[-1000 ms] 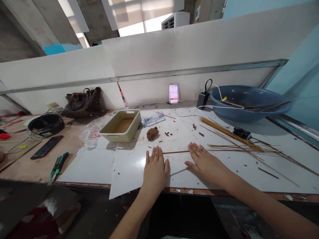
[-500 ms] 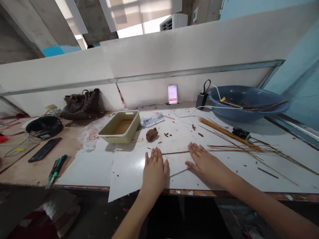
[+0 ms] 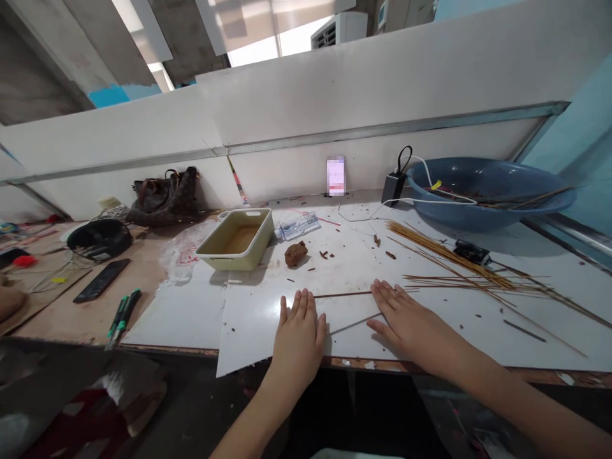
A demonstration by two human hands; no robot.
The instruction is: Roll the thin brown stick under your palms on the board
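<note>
My left hand point(image 3: 298, 335) lies flat on the white board point(image 3: 248, 325), palm down with the fingers stretched out. To its right, my right hand point(image 3: 412, 324) is also flat, its thumb spread from the fingers. A thin, brown-coated stick point(image 3: 342, 294) runs across the board between them, its ends passing under the fingers of both hands. Neither hand grips it; the palms hide the parts beneath. Beyond my hands sits a brown lump of dough-like material point(image 3: 296, 254) with small crumbs around it. Right of my right hand, several thin bare sticks point(image 3: 444, 258) are spread out.
A pale green tub point(image 3: 234, 261) of brownish contents stands back left. A blue basin point(image 3: 492, 210) is back right, near a black box point(image 3: 393, 189) with a white cable. A lit phone point(image 3: 336, 175) leans on the partition. Green-handled cutters point(image 3: 123, 313) and a black phone point(image 3: 102, 280) lie left.
Both flat hands have slid slightly towards me over the board, and the brown stick between them has shifted the same way. The camera view has turned a little left.
</note>
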